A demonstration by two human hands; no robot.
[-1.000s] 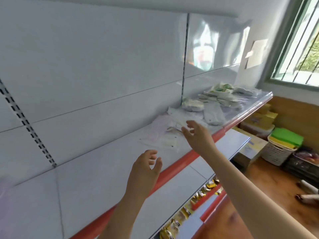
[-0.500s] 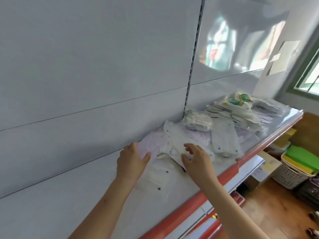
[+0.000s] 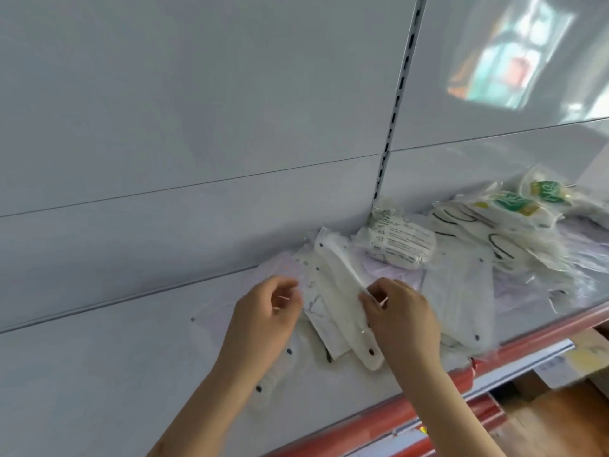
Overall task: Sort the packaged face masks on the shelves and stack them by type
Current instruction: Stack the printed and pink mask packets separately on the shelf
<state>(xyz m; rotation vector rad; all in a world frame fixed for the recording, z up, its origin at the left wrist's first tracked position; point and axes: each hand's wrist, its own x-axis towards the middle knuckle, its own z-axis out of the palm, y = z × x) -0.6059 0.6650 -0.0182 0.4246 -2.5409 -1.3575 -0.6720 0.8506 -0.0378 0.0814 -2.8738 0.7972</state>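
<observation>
Both hands are in on the shelf (image 3: 99,374) now. 1 second ago they hung in the air short of the red front edge (image 3: 412,404); half a second ago they had just reached the loose packets; here they have closed in on them. The right hand (image 3: 403,319) has its fingers curled and pinches the right edge of a long white mask packet (image 3: 342,311) that lies slanted across the pile, its near end with a dark dot pointing toward the front edge. The left hand (image 3: 263,319) is curled too, thumb and fingers nipping the clear wrapper at the left side of the same small heap; exactly which packet it has, I cannot tell. Half a second back that hand lay flatter on the pinkish packet.

Under the left wrist sits a flat clear packet (image 3: 273,380) with dark dots. Behind the hands, against the back panel (image 3: 197,127), rests a rounded white bundle with printed text (image 3: 400,242). Just right of the right hand lies a broad white mask packet (image 3: 458,298). Farther right, the big pile of packets with green labels (image 3: 514,206) is heaped up, and the view has swung closer since 1 second ago, so the window and floor baskets have dropped out of sight.
</observation>
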